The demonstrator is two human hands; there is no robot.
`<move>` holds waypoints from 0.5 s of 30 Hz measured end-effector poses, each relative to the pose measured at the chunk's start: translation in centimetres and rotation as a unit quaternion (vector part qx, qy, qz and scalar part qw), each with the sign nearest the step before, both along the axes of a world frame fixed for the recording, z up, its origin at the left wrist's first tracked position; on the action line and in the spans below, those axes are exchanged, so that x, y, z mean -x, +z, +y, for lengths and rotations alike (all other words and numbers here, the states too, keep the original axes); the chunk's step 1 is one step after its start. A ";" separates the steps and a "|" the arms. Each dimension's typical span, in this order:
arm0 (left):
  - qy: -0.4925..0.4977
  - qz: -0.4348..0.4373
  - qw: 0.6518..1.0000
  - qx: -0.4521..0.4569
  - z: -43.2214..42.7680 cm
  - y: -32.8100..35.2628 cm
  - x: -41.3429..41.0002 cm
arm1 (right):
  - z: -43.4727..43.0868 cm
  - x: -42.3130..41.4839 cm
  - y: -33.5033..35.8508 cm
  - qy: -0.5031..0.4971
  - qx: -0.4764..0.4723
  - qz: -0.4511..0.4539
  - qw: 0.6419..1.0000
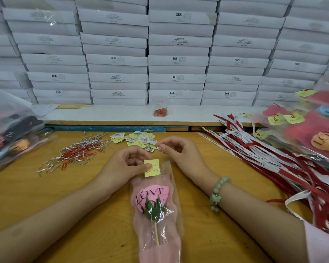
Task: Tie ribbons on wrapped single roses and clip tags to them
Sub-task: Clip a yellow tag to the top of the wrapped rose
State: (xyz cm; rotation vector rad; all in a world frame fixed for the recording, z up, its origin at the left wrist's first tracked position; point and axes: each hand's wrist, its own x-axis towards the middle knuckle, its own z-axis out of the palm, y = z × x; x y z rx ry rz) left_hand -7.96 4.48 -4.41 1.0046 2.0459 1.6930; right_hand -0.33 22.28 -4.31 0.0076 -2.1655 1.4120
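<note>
- Stacked white boxes (118, 59) close off the back of the wooden table (84, 196).
- Left of centre, loose paper clips (78, 150) lie within reach.
- My left hand (129, 164) pinches a yellow tag (152, 168) against the top of the wrapped rose (154, 202) at mid-frame, so it won't slip.
- My right hand (174, 150) pinches what I take for a clip (158, 148), ready to fasten.
- Ribbons (254, 149) wait at right.

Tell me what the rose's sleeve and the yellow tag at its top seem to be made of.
The sleeve looks like glossy clear plastic film: glare streaks and creases, over a matte pink liner, perhaps tissue or nonwoven. The yellow tag looks like matte paper: flat, no shine, handwritten.
</note>
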 end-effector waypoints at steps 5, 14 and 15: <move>0.005 0.010 1.000 -0.010 -0.1 0.0 -0.1 | -0.4 0.1 -0.2 0.003 -0.060 -0.048 0.997; 0.048 0.015 0.999 -0.019 0.2 -0.1 0.0 | -0.9 -0.1 0.1 0.056 0.051 -0.048 0.996; 0.049 0.018 0.998 -0.019 0.2 -0.1 0.0 | -0.9 -0.1 0.2 0.057 0.054 -0.046 0.996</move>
